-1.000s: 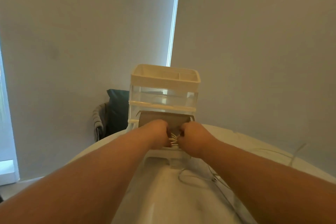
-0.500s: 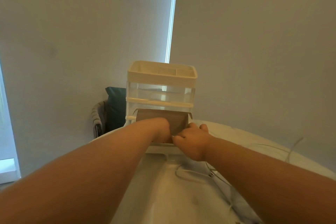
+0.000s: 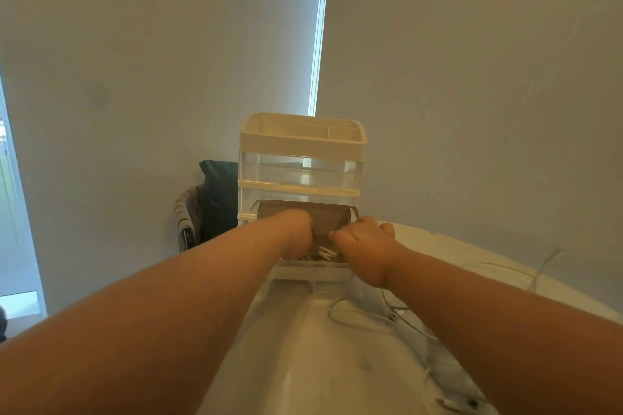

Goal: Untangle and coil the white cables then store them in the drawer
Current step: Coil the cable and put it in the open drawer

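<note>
A cream and clear drawer unit (image 3: 301, 141) stands at the far end of the white table (image 3: 303, 364). Its bottom drawer (image 3: 310, 274) is pulled out toward me, with a brown cardboard piece (image 3: 323, 216) standing at its back. A coiled white cable (image 3: 323, 253) lies inside the drawer between my hands. My left hand (image 3: 296, 232) reaches down into the drawer onto the coil, its fingers hidden. My right hand (image 3: 364, 246) has curled fingers over the drawer's right wall, thumb outside. Loose white cables (image 3: 357, 317) lie on the table under my right forearm.
Thin cables trail off to the right (image 3: 539, 266) and along the table's near right edge (image 3: 455, 403). A chair with a dark cushion (image 3: 217, 199) stands behind the table at the left. Plain blinds fill the background close behind the drawer unit.
Both hands held the coil in front of the drawer a second ago. The left hand has since gone down into the drawer with it, and the right hand moved to the drawer's right side.
</note>
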`<state>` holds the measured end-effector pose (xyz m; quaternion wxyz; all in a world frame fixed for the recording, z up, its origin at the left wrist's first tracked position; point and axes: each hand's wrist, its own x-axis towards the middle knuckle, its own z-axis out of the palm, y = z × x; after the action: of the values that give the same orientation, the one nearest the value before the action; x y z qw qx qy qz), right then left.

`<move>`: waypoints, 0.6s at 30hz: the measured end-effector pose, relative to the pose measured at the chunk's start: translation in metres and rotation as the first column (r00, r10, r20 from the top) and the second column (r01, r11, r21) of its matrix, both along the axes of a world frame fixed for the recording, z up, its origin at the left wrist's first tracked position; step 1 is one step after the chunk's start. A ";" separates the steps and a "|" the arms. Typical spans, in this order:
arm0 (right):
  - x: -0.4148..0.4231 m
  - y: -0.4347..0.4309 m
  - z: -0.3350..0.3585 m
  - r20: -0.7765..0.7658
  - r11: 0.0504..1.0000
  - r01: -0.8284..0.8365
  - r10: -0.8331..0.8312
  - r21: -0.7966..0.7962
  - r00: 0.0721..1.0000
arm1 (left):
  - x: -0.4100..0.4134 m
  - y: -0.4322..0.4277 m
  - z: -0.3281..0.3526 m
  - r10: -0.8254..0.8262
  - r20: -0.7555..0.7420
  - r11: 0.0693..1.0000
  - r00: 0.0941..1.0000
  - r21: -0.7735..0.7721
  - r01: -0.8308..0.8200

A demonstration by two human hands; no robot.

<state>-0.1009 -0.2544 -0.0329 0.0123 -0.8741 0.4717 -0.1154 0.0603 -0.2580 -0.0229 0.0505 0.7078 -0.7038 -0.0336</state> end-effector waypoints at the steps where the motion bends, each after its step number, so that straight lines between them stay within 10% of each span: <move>1: -0.002 0.001 0.001 0.067 1.000 0.017 -0.018 0.004 0.998 | 0.001 -0.001 -0.002 0.001 -0.003 1.000 1.000 0.001 -0.001; 5: -0.008 0.011 0.007 0.285 0.998 0.043 -0.055 0.050 0.957 | 0.004 -0.003 -0.011 -0.033 -0.027 0.998 0.999 0.050 0.034; 12: -0.024 0.034 0.016 0.232 1.000 -0.006 0.007 -0.004 0.973 | -0.008 0.013 -0.007 -0.069 0.031 0.995 0.997 0.070 0.067; 18: -0.041 0.056 0.020 0.302 0.993 0.075 -0.101 0.096 0.948 | -0.020 0.048 0.012 -0.035 -0.198 0.994 0.980 -0.105 0.015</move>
<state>-0.1418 -0.1980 -0.0129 0.1166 -0.8223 0.5071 -0.2303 0.0403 -0.2096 -0.0113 0.1567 0.6884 -0.7049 -0.0688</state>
